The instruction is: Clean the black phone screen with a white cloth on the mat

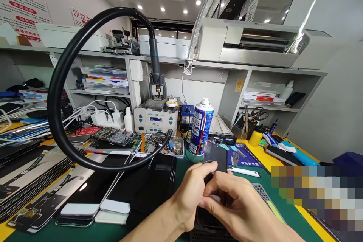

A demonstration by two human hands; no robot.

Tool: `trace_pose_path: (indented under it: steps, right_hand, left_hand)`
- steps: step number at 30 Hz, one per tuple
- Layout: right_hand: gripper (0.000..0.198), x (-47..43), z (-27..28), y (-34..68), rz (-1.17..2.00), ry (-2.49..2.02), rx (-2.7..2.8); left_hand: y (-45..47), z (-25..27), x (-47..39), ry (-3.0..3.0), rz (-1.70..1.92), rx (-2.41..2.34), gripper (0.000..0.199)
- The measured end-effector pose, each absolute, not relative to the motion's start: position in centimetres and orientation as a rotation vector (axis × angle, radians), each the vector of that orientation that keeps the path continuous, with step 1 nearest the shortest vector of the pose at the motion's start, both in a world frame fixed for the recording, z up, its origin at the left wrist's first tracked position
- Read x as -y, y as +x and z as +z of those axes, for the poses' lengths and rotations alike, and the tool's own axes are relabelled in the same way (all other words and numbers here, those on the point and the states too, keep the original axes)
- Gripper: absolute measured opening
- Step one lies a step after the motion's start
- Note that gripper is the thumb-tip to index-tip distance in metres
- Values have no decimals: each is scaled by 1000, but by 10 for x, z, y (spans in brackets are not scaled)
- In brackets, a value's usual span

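Observation:
A dark smartphone (214,155) stands tilted up at the front middle of the bench. My left hand (190,191) is closed round its left side, the thumb lying across the dark glass. Just below, my right hand (235,200) is closed in a pinch at the phone's lower half. What its fingertips hold is hidden behind the fingers. A second black, glossy panel (208,217) shows under my hands. Whether it is joined to the phone I cannot tell. Beneath lies a dark perforated pad (211,234).
A blue spray can (201,126) stands right behind the phone. A thick black hose (53,94) loops over the left side from a soldering station (155,120). Stacked phone screens (93,181) cover the left. A white pen-like tool (245,172) lies at right.

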State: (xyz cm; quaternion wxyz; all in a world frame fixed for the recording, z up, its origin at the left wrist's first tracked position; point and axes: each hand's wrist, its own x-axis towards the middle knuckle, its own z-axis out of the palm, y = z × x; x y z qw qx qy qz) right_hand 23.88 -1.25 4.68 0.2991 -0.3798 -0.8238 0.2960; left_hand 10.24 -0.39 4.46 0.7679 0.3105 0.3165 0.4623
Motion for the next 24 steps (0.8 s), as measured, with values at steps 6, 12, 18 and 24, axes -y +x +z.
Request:
trace_pose_path:
  steps: [6,12,18,24]
  right_hand:
    - [20,15,50,237,793,-1052,2132]
    - [22,16,50,236,989,-1126,2049]
    - [20,15,49,237,976,-1092,2045]
    - [15,13,48,242,718,-972,2108]
  left_hand:
    - [99,39,3,635,831,-597,44]
    - [96,44,5,601,925,-642,45]
    - [94,45,6,676,982,-771,71]
    - [98,44,5,675,1003,-749,56]
